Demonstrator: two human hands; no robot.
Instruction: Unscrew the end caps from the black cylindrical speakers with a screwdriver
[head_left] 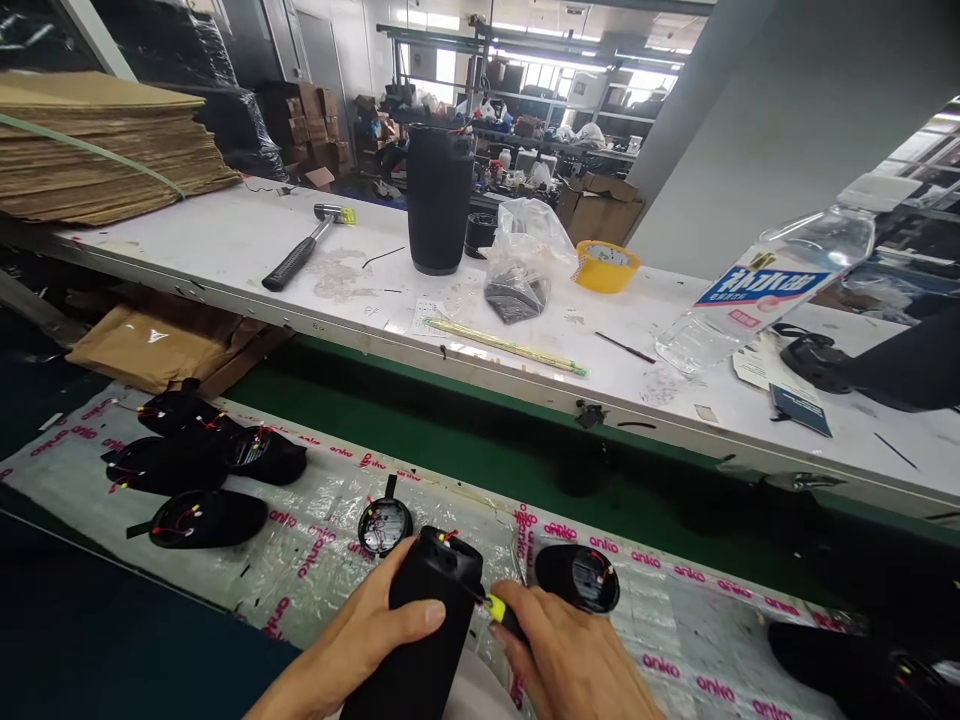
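Observation:
My left hand [375, 620] is wrapped round a black cylindrical housing [420, 640], its thumb lying along the side. Red wires with a small pale connector show at the housing's upper end, which tilts away from me. In my right hand [559, 640] is a tool with a yellow-and-black handle [496, 606]. Its thin tip meets the housing's right edge near the upper end; whether it is a blade or a driver is too small to tell. Just beyond my left hand stands a round black part [385, 525] with a strap.
Similar black housings with wires lie on plastic-wrapped sheeting [330, 570], at left [210, 518] and right [577, 577]. The white bench [360, 290] ahead holds a mallet [300, 250], an upright black cylinder [439, 200], yellow tape [606, 266] and a water bottle [765, 285].

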